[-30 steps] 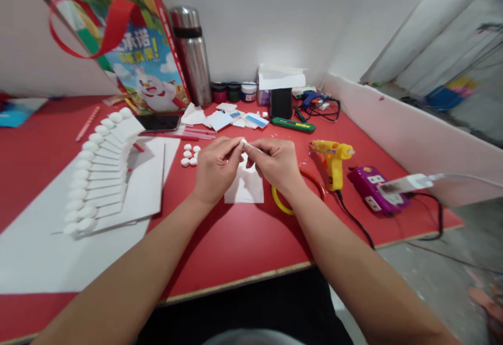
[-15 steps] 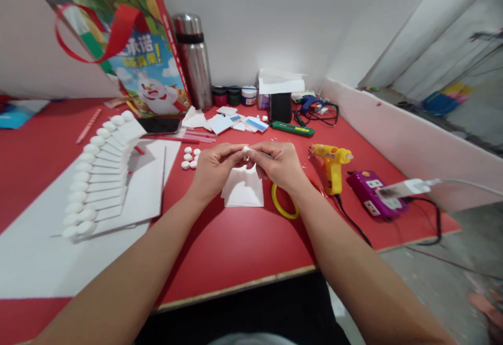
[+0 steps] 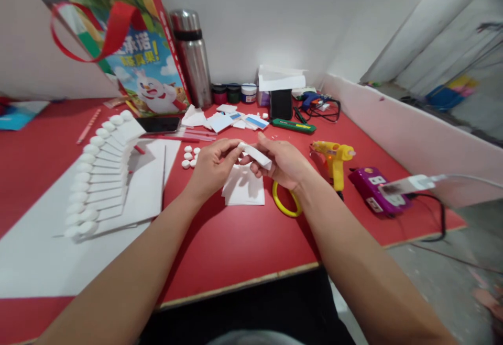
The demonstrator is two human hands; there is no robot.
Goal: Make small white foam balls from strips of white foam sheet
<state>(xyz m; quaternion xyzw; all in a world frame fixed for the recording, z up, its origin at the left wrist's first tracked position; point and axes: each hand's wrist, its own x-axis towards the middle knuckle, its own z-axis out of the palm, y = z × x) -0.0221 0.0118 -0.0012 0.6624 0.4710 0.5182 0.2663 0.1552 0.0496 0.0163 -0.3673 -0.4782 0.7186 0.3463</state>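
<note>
Between my two hands is a small folded white paper strip point(image 3: 257, 156), tilted down to the right. My left hand point(image 3: 214, 167) is closed, pinching its left end between thumb and fingers. My right hand point(image 3: 285, 162) cradles the strip, with the fingers curled beneath it and the thumb raised along its far side. Below the hands lies a small stack of white paper pieces point(image 3: 244, 190). Several round white pieces point(image 3: 188, 156) sit just left of my left hand. A yellow ring point(image 3: 283, 206), perhaps a tape roll, lies under my right wrist.
At left, a curved row of white cards point(image 3: 104, 188) topped with round white pieces stands on a white sheet point(image 3: 35, 251). A yellow glue gun point(image 3: 334, 159) and a purple power block point(image 3: 379, 190) are at right. Behind are a green cutter point(image 3: 294, 126), a steel flask point(image 3: 192, 62) and paper scraps point(image 3: 220, 121).
The paper strip has been turned so its long side now shows. My right hand has opened out somewhat, its thumb lifting and palm turning up; my left hand keeps its pinch.
</note>
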